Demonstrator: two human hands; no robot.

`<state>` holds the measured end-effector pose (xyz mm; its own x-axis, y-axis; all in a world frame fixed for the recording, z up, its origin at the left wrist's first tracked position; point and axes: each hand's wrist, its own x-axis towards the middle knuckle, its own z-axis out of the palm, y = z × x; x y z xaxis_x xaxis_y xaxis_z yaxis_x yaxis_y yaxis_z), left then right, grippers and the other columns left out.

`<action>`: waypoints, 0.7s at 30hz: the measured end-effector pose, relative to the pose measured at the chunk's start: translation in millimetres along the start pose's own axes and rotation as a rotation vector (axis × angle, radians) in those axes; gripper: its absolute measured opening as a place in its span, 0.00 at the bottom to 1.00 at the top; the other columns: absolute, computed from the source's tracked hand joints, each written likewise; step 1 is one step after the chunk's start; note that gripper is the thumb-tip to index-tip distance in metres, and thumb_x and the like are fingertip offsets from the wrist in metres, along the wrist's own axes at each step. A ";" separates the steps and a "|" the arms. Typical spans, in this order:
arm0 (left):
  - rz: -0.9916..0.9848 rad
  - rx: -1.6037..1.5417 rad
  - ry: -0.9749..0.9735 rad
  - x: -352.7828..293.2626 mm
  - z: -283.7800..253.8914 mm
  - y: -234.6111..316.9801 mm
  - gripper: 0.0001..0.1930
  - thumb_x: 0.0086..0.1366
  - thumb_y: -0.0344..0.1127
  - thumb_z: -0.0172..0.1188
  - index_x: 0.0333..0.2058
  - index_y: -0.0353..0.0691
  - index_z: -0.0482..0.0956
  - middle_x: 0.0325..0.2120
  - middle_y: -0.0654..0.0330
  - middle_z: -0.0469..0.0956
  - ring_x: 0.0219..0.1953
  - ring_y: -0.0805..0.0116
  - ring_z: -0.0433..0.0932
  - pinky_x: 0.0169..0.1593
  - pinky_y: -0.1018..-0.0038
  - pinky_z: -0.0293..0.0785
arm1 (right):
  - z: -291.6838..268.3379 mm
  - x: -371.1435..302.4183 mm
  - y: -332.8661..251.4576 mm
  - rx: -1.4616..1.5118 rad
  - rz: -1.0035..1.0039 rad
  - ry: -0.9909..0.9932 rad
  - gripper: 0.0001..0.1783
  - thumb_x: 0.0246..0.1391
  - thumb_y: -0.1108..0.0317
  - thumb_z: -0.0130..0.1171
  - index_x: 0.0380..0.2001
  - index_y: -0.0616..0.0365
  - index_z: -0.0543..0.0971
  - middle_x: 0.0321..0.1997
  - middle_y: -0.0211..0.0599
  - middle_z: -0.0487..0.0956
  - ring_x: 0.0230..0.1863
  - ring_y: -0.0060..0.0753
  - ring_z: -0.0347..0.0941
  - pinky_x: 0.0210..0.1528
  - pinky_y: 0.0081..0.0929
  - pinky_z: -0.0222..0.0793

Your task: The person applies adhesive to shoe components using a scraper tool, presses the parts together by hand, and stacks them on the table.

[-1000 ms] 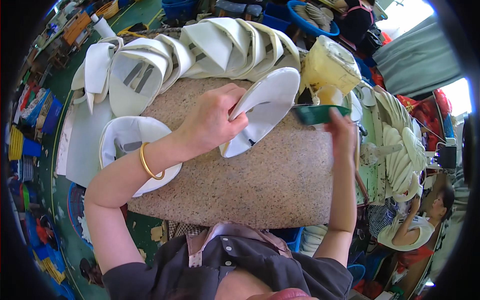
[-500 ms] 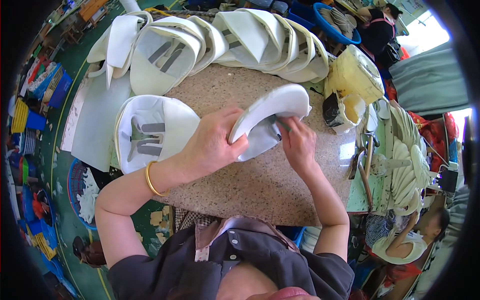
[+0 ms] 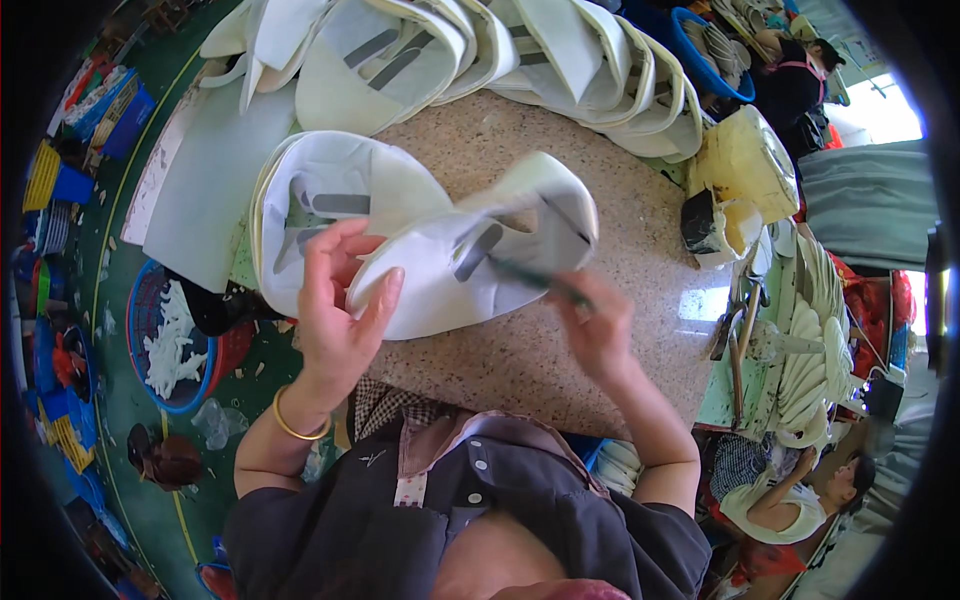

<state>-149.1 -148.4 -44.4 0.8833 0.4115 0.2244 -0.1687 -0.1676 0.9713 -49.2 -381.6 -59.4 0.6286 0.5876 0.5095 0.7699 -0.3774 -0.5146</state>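
A white curved shell-like piece (image 3: 425, 275) with grey strips on its inner face is tilted up above the stone tabletop. My left hand (image 3: 345, 295) pinches its left edge between thumb and fingers. In my right hand (image 3: 597, 325) is a slim dark tool (image 3: 530, 275), blurred by motion; its tip reaches into the hollow of the piece, and I cannot tell what kind of tool it is. Behind my left hand, a nested stack of similar white pieces (image 3: 390, 180) rests on the table, partly hidden by the held piece.
Overlapping white pieces (image 3: 570, 60) line the far edge of the speckled tabletop (image 3: 520, 370). At right stand a cut-open container (image 3: 735, 230), a yellowish jug (image 3: 750, 165) and hammers (image 3: 745, 320). A basket with white scraps (image 3: 175, 345) is at left. Another person (image 3: 790, 490) sits at lower right.
The white piece has turned from edge-on to show its inner face and come lower. My left hand has shifted left and down along its edge. The dark tool now shows plainly.
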 end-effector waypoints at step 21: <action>0.124 0.494 -0.151 -19.8 -24.9 -27.6 0.35 0.55 0.20 0.55 0.61 0.38 0.53 0.51 0.44 0.68 0.47 0.44 0.72 0.46 0.61 0.72 | 3.5 36.0 -20.9 -0.019 0.319 -0.093 0.06 0.52 0.73 0.57 0.33 0.60 0.80 0.25 0.41 0.80 0.21 0.30 0.77 0.22 0.26 0.73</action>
<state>-172.8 -129.6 -73.7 0.9290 0.2346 0.2863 -0.0818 -0.6242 0.7770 -43.1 -350.0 -32.8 0.8265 0.4997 0.2592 0.5381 -0.5660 -0.6246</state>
